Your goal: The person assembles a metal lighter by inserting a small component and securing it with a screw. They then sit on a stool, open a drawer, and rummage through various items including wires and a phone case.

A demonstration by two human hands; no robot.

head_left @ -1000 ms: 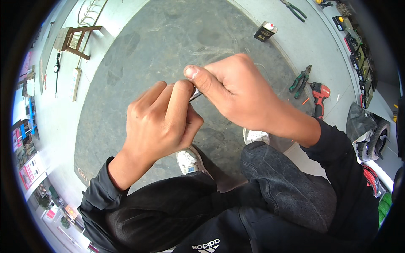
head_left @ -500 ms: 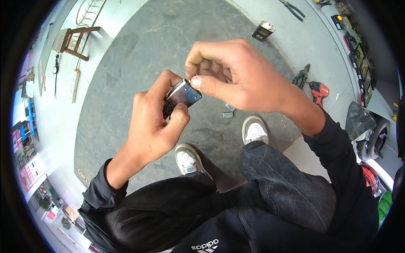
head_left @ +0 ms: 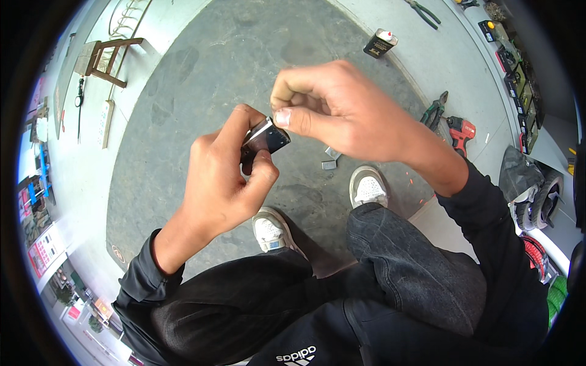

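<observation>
My left hand (head_left: pixel 220 171) grips a small, boxy, shiny metal case (head_left: pixel 266 137) between thumb and fingers, tilted in front of me above the floor mat. Its lit edge is bright and the face toward me is dark, with a few small dots. At the upper corner of the case, my right hand (head_left: pixel 342 116) has its thumb and forefinger pinched together, the other fingers curled behind. Whatever lies between those fingertips is too small to make out. Below the hands, two small grey metal pieces (head_left: pixel 329 165) rest on the mat.
On the right are a dark can with a red-and-white spout (head_left: pixel 380 44), pliers (head_left: pixel 434 111) and a red power drill (head_left: pixel 461 134). Other pliers (head_left: pixel 423 13) lie farther off. At the far left stands a wooden stool (head_left: pixel 101 61) near a white power strip (head_left: pixel 107 124). My shoes (head_left: pixel 368 186) are below.
The metal case has turned slightly in my left hand, so its face looks darker now. My right fingertips have shifted a little at its corner.
</observation>
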